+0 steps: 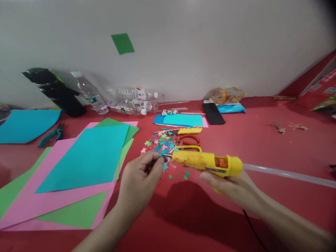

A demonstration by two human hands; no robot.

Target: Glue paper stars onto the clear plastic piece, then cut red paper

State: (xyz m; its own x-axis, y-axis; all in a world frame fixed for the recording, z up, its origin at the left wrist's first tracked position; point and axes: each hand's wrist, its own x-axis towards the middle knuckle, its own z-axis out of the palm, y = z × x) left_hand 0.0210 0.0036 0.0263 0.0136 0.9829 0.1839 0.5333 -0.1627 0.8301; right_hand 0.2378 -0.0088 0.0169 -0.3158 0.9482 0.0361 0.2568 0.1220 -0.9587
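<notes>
My right hand (228, 185) is wrapped round the handle of a yellow hot glue gun (194, 158), with a long clear glue stick (286, 174) sticking out of its back. Its metal nozzle points left and meets the fingertips of my left hand (143, 175). Between that thumb and forefinger I pinch a small blue paper star (162, 154), partly hidden by the fingers. Just behind lies a pile of small paper stars (164, 140) in pink, green and blue. A few green stars (186, 174) lie apart, below the glue gun.
Sheets of coloured paper (89, 157) cover the left of the red table, near teal pliers (52, 135). Behind the stars lie a yellow utility knife (189, 130), scissors (187, 140) and a phone (213, 113). Plastic bottles (131, 107) and a black flask (59, 91) line the wall.
</notes>
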